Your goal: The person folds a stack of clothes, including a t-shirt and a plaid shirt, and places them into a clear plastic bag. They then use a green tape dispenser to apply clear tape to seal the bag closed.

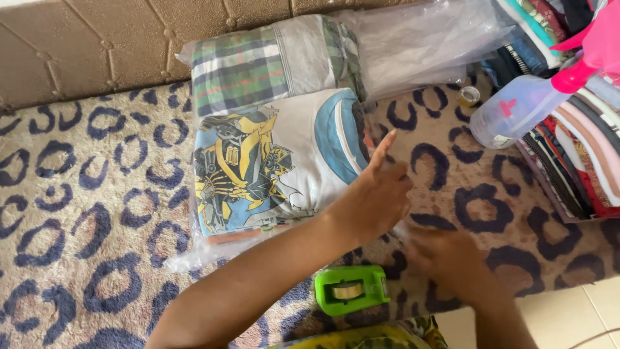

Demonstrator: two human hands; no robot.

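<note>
A folded white shirt with a yellow robot print lies inside a clear plastic bag on a leopard-patterned rug, with a second bagged bundle of green plaid cloth touching it on the far side. The left hand rests at the open end of the shirt's bag, its fingers loosely curled and the forefinger stretched out over the blue collar; it presses on the bag more than it grips it. The right hand sits lower on the rug just beside the left, blurred by motion, so I cannot tell whether it is clenched, released or pinching the bag's flap. A green tape dispenser stands near both wrists, on the rug's near edge. Further off, an empty clear bag lies crumpled, a small roll of tape sits beside a clear spray bottle with a pink top, and a stack of folded clothes fills the right side. The likely trouble lies at the bag's mouth: the plastic is slick and the shirt is plump, so if the left hand lifts, the flap may spring open and the folded shirt may slide or lose its fold. The loose plastic along the near edge could also wrinkle or catch under a wrist, and the dispenser so close to the arms could be knocked over.
</note>
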